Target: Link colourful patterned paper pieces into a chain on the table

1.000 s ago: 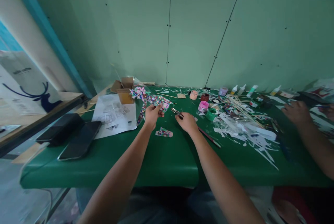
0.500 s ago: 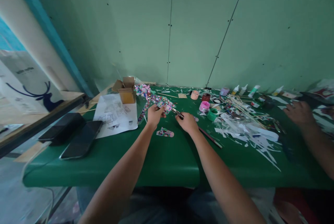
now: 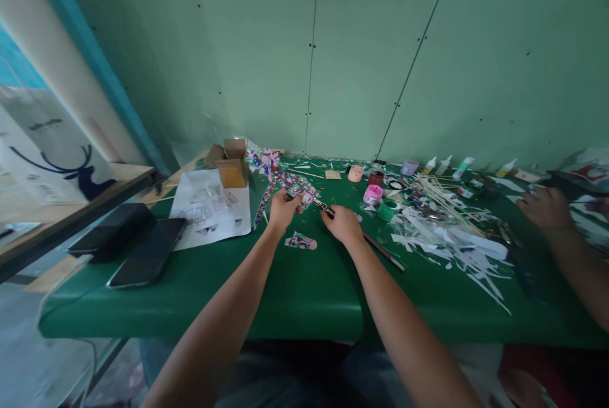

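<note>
My left hand (image 3: 282, 210) grips a strip of colourful patterned paper (image 3: 299, 187) above the green table (image 3: 295, 294). The strip runs back to a patterned pinwheel-like piece (image 3: 264, 161). My right hand (image 3: 341, 224) is closed on a small metal tool (image 3: 324, 207), scissors or a punch, whose tip meets the edge of the paper. A cut scrap of the same patterned paper (image 3: 301, 242) lies on the table just below my hands. A thin stick (image 3: 383, 254) lies by my right wrist.
Two dark phones (image 3: 128, 246) and a printed sheet (image 3: 211, 208) lie at the left, with a small cardboard box (image 3: 230, 164) behind. Paint jars (image 3: 372, 193), tape roll (image 3: 388, 208), bottles, skewers and white paper scraps (image 3: 451, 236) fill the right. Another person's hand (image 3: 547, 208) works at the far right.
My hands came closer together, and the tool's tip reached the paper strip held in my left hand. The view shifted slightly.
</note>
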Available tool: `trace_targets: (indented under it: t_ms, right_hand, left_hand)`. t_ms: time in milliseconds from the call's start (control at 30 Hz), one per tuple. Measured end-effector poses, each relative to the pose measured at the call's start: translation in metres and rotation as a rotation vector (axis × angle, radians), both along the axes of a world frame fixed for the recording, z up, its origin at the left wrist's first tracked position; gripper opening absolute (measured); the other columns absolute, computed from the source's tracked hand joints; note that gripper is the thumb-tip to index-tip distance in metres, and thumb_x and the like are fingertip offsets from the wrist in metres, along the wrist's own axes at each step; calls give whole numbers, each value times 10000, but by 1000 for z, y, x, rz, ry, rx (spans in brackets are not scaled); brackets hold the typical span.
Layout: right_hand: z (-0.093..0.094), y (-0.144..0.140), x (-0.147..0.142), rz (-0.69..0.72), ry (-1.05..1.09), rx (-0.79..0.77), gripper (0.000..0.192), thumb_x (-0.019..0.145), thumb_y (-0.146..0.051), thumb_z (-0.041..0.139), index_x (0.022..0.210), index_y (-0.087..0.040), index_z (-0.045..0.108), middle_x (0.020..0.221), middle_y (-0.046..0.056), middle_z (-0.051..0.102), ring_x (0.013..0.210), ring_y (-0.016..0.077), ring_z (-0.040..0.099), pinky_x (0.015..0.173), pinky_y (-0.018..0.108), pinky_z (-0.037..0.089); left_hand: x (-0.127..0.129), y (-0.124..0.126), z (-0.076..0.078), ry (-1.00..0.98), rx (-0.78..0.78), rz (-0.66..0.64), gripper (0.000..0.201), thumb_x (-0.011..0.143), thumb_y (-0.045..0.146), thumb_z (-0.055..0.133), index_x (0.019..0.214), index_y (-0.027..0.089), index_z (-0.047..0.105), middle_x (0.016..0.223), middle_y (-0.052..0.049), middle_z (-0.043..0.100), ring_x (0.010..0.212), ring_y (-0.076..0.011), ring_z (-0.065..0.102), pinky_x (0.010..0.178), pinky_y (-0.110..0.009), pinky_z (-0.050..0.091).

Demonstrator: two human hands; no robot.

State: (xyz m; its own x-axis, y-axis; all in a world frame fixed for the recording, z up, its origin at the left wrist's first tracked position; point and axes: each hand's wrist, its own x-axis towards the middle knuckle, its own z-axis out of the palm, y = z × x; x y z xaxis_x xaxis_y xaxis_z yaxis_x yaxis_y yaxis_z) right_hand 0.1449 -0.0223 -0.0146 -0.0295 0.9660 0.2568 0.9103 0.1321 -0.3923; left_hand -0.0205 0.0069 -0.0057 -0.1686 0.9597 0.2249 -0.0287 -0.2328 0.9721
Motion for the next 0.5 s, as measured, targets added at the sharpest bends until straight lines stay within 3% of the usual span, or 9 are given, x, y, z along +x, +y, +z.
trace_targets:
  t_ms: [167, 367, 500]
  right_hand:
    - [-4, 6, 5, -83, 116, 10, 226, 835, -369, 513, 735, -196, 618, 740, 78, 660, 681, 195, 613, 539, 247, 318]
    - [-6, 12, 6, -27, 883, -66, 311, 790, -487, 521, 690, -195, 555, 573, 3, 557, 495, 148, 533, 457, 245, 372]
    - [-2, 8, 0, 57, 1133, -125, 313, 661, -482, 657, 636, -195, 534, 514, -27, 504, 449, 122, 482, 422, 239, 371]
  left_hand:
    - [0, -1, 2, -47, -50, -4, 227, 645, 301, 704, 622, 174, 518, 536, 49, 494, 438, -82, 473, 450, -226, 466]
    - [3, -1, -2, -83, -133, -138, 256, 602, 305, 743, 621, 157, 535, 566, 38, 466, 500, -85, 470, 465, -238, 508]
    - [5, -3, -2, -46, -126, -278, 233, 619, 323, 728, 668, 155, 576, 595, 25, 498, 521, -97, 495, 459, -242, 506]
